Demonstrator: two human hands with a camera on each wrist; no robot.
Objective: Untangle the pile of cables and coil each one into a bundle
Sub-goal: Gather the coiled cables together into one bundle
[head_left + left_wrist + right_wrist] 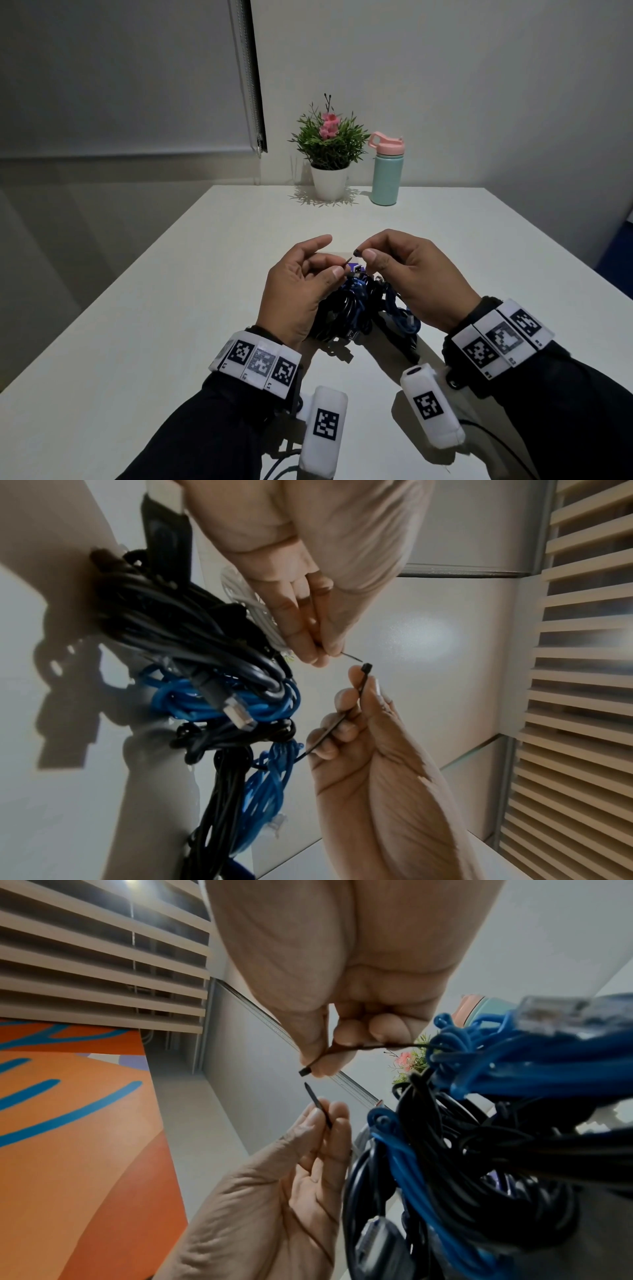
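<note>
Above the cable pile (363, 305), the left hand (301, 284) pinches the zip tie's (359, 693) pointed tail. The right hand (414, 274) pinches its head end, the two ends just apart.

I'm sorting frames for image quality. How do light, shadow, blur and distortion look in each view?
Head view: dim and even, with soft shadows of the potted plant and arms on the table, and edges bowed by the wide angle. Left wrist view: hard cable-pile shadow, bright glare patch on the wall. Right wrist view: the near Ethernet plug is blurred and the blinds look warped.
</note>
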